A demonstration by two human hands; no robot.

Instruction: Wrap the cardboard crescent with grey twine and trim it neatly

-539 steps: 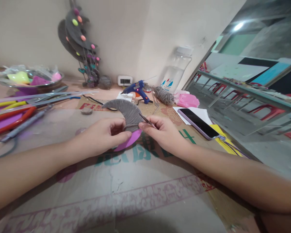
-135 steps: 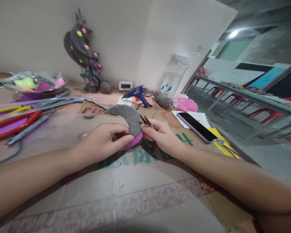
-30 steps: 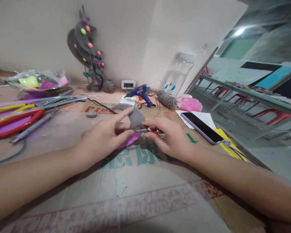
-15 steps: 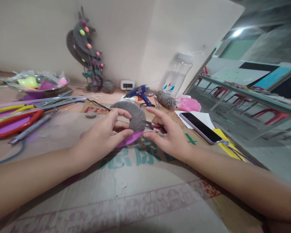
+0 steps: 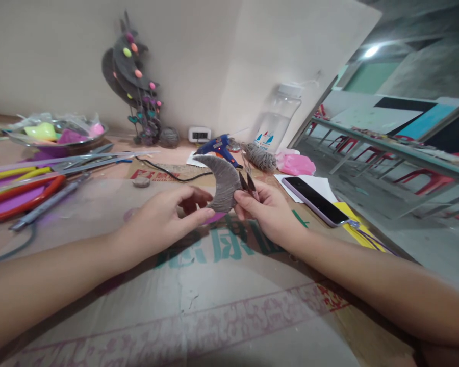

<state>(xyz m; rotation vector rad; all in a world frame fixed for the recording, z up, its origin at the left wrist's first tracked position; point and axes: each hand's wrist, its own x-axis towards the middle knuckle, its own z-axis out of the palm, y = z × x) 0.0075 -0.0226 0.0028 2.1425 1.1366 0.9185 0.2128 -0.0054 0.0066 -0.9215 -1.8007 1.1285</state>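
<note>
A crescent moon wrapped in grey yarn (image 5: 226,186) stands raised over the cardboard, its upper tip pointing left. My right hand (image 5: 265,206) pinches its right edge between thumb and fingers. The same hand also holds a small tool with two dark pointed tips (image 5: 248,183), perhaps snips or tweezers; its lower part is hidden in the fingers. On the other side, my left hand (image 5: 172,214) is open, fingers loosely curled and apart from the thumb. Its thumb tip reaches the crescent's lower end; contact is unclear. A purple piece (image 5: 216,218) shows below the crescent.
Behind the hands lie a blue glue gun (image 5: 220,148), a grey yarn skein (image 5: 260,156), a timer (image 5: 199,134) and a water bottle (image 5: 279,117). A phone (image 5: 315,200) lies right; scissors with red handles (image 5: 26,201) lie left. A decorated moon hanging (image 5: 135,76) leans against the wall.
The crescent has moved right and turned to show its full shape. My right hand has closed on its edge, while my left hand has let go of it.
</note>
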